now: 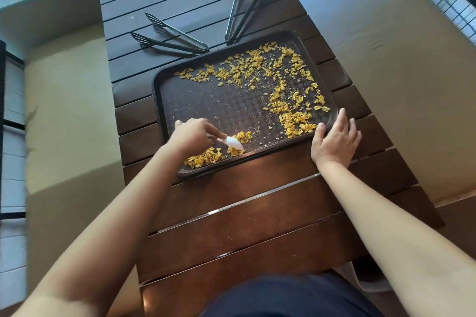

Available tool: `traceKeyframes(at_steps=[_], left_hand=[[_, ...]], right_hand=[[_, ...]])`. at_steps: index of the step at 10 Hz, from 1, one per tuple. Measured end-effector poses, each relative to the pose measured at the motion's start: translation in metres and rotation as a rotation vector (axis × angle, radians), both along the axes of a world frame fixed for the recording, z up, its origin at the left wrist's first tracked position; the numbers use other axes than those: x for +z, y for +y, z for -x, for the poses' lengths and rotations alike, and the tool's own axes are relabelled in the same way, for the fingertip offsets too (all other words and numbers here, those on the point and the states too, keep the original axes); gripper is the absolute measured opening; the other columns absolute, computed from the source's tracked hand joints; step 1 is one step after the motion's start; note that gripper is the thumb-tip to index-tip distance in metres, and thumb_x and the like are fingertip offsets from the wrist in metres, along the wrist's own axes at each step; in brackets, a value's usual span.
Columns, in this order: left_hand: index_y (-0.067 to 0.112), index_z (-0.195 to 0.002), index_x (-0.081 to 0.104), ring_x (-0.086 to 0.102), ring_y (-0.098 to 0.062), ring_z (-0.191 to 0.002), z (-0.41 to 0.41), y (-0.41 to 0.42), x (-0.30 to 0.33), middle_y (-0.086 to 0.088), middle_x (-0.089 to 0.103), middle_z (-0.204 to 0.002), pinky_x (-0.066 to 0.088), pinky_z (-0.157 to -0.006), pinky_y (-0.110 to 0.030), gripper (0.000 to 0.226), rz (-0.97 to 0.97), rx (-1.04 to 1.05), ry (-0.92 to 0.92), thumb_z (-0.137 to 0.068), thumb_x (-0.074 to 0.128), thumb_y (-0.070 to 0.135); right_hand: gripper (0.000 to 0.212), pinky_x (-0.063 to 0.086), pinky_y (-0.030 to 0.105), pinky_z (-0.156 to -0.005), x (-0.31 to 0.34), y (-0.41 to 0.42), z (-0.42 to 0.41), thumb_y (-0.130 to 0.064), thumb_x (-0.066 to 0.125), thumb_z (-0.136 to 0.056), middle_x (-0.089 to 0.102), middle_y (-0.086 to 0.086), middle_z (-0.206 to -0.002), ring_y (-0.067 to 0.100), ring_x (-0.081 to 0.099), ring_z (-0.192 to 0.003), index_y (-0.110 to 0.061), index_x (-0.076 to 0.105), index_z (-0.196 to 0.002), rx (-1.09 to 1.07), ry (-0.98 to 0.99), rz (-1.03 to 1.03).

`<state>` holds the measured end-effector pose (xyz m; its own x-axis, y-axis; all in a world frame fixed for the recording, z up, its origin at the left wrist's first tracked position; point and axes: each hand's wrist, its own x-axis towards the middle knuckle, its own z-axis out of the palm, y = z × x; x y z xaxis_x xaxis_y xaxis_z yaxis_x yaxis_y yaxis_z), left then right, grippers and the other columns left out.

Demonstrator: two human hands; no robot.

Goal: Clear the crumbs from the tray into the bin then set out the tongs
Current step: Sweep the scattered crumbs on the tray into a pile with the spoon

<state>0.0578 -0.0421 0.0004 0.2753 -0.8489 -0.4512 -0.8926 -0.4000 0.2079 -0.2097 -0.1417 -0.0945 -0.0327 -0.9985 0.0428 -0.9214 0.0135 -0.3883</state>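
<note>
A dark brown tray (206, 100) lies on the slatted wooden table (257, 226), strewn with yellow crumbs (257, 64) along its far and right sides and heaped at the near edge (203, 158). My left hand (192, 136) grips a white plastic spoon (233, 142), its bowl resting among the crumbs near the tray's front edge. My right hand (334, 136) presses flat on the tray's near right corner. Two black tongs lie beyond the tray: one pair (170, 35) at the far left, another (244, 8) at the far middle.
Tan cushioned benches (386, 72) flank the table on both sides. A pale object (360, 280) shows below the table's near right edge, mostly hidden. Bare table boards stretch between the tray and my body.
</note>
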Motion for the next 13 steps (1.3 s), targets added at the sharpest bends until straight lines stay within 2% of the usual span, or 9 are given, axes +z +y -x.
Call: traceKeyframes(at_steps=[2,4,5,8,9,10,11,12,13], left_hand=[[0.041,-0.104,0.069,0.053,-0.012,-0.088,0.004,-0.013,0.005,0.011,0.065,-0.112,0.04,-0.092,-0.04,0.024,0.121,0.151,0.148,-0.093,0.053,0.026],[0.039,-0.107,0.068,0.06,-0.019,-0.094,0.039,-0.049,-0.011,0.009,0.067,-0.111,0.037,-0.101,-0.042,0.023,0.225,0.485,0.231,-0.095,0.051,0.029],[0.038,-0.108,0.068,0.056,-0.019,-0.098,0.046,-0.058,-0.015,0.007,0.067,-0.112,0.031,-0.106,-0.046,0.025,0.206,0.503,0.231,-0.095,0.05,0.025],[0.039,-0.101,0.071,0.056,-0.013,-0.084,0.051,-0.04,-0.011,0.011,0.069,-0.105,0.039,-0.1,-0.043,0.021,0.055,0.228,0.214,-0.092,0.056,0.026],[0.037,-0.101,0.071,0.051,-0.01,-0.069,0.048,-0.036,-0.005,0.009,0.07,-0.101,0.044,-0.089,-0.037,0.022,0.018,0.161,0.234,-0.091,0.056,0.025],[0.037,-0.102,0.071,0.052,-0.008,-0.068,0.051,-0.044,-0.004,0.01,0.07,-0.101,0.043,-0.089,-0.038,0.019,0.091,0.245,0.264,-0.091,0.058,0.028],[0.039,-0.102,0.071,0.058,-0.014,-0.086,0.062,-0.055,-0.01,0.01,0.069,-0.108,0.039,-0.1,-0.041,0.02,0.133,0.276,0.213,-0.092,0.056,0.029],[0.039,-0.102,0.071,0.06,-0.017,-0.087,0.07,-0.056,-0.014,0.009,0.068,-0.11,0.04,-0.101,-0.046,0.023,0.098,0.22,0.242,-0.092,0.055,0.026],[0.038,-0.101,0.071,0.053,-0.014,-0.073,0.066,-0.05,-0.01,0.01,0.068,-0.104,0.044,-0.098,-0.046,0.024,0.036,0.122,0.232,-0.092,0.055,0.023]], right_hand=[[0.068,0.012,0.047,-0.113,0.0,0.0,0.001,-0.043,0.025,-0.088,0.037,0.015,-0.146,0.031,0.023,-0.139,-0.007,0.023,-0.146,-0.002,-0.01,-0.001],[0.068,0.011,0.046,-0.113,0.0,0.0,0.001,-0.044,0.024,-0.088,0.036,0.014,-0.147,0.03,0.023,-0.139,-0.008,0.022,-0.146,0.002,-0.009,-0.008],[0.068,0.011,0.046,-0.113,0.001,0.0,0.001,-0.044,0.024,-0.088,0.036,0.014,-0.147,0.03,0.023,-0.139,-0.008,0.022,-0.146,0.002,-0.007,-0.008],[0.067,0.011,0.046,-0.113,-0.001,0.0,0.001,-0.044,0.025,-0.089,0.036,0.013,-0.147,0.029,0.022,-0.14,-0.009,0.022,-0.146,-0.003,-0.013,-0.014],[0.067,0.011,0.046,-0.113,-0.002,0.0,0.001,-0.045,0.024,-0.089,0.035,0.012,-0.148,0.029,0.022,-0.14,-0.01,0.022,-0.146,-0.005,-0.01,-0.016],[0.067,0.011,0.046,-0.114,-0.002,0.0,0.001,-0.045,0.024,-0.089,0.035,0.012,-0.148,0.029,0.021,-0.14,-0.01,0.022,-0.146,-0.005,-0.008,-0.021],[0.067,0.011,0.046,-0.114,-0.002,0.0,0.001,-0.045,0.024,-0.089,0.035,0.012,-0.148,0.028,0.021,-0.14,-0.01,0.022,-0.146,-0.005,-0.004,-0.019],[0.067,0.011,0.046,-0.113,-0.002,-0.001,0.001,-0.045,0.024,-0.089,0.035,0.012,-0.148,0.029,0.022,-0.14,-0.01,0.022,-0.146,-0.005,-0.006,-0.019],[0.067,0.012,0.046,-0.113,-0.002,-0.001,0.0,-0.044,0.024,-0.089,0.036,0.013,-0.147,0.029,0.022,-0.14,-0.009,0.022,-0.146,-0.005,-0.006,-0.014]])
